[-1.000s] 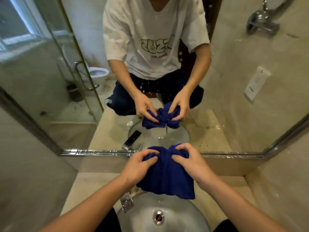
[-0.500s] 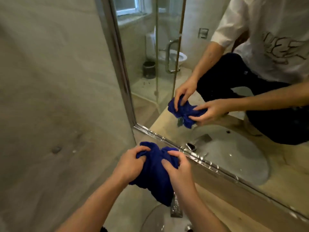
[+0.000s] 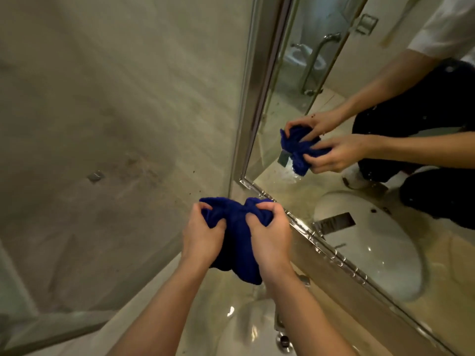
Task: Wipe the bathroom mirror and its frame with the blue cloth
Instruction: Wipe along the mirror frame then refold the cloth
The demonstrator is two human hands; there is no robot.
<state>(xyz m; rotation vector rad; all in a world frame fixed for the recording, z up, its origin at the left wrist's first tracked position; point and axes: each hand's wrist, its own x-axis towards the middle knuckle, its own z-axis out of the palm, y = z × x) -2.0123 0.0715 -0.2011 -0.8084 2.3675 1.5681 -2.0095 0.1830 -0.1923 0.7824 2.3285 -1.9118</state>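
Observation:
The blue cloth (image 3: 237, 235) is bunched between both hands, just in front of the mirror's lower left corner. My left hand (image 3: 201, 235) grips its left side and my right hand (image 3: 270, 235) grips its right side, fingers curled into the fabric. The mirror (image 3: 347, 80) fills the right of the view, and its silver frame (image 3: 259, 80) runs up the left edge and along the bottom. The glass reflects both hands and the cloth.
A beige tiled wall (image 3: 115, 111) stands to the left of the mirror. The white sink basin (image 3: 252, 330) with its drain (image 3: 284, 340) lies below my hands, set in a beige counter (image 3: 159, 304). A chrome tap (image 3: 304, 280) sits behind my right wrist.
The view has swung left toward the mirror's lower left corner. Both hands keep their grip on the cloth and have bunched it tighter, close to the frame corner.

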